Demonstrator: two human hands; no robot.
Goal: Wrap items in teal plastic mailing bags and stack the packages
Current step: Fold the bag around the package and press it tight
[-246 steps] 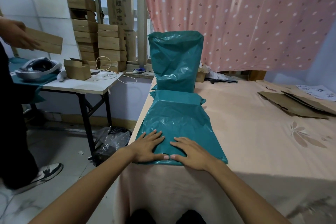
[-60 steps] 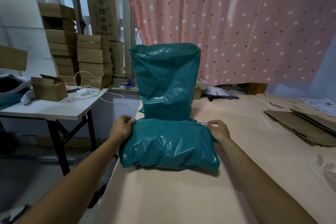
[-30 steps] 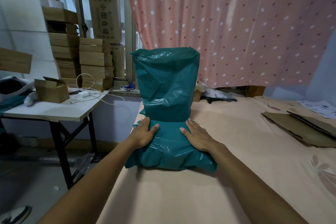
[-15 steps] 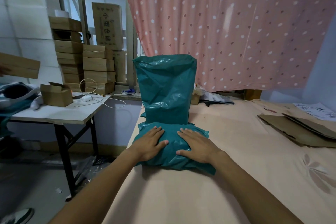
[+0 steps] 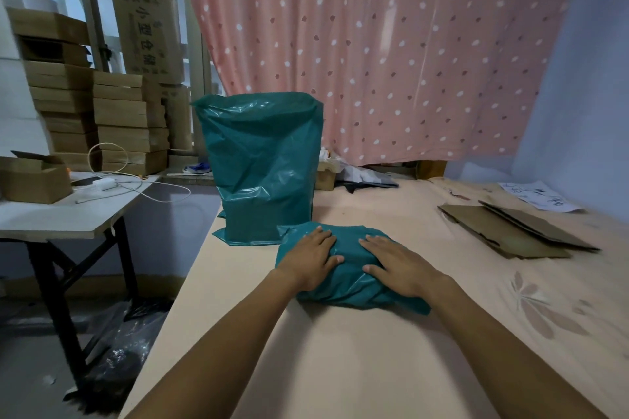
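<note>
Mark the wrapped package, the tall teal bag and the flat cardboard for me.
wrapped package [image 5: 350, 248], head view, top between the hands.
tall teal bag [image 5: 262, 160], head view, front face.
flat cardboard [image 5: 503, 231], head view, top sheet.

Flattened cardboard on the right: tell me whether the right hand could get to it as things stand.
Probably yes. The right hand lies flat on the wrapped teal package, gripping nothing, and only bare bedsheet separates it from the flattened cardboard. The reach looks manageable, though it may need a lean.

Package [image 5: 347, 286] before upright bag [image 5: 262, 167]
</note>
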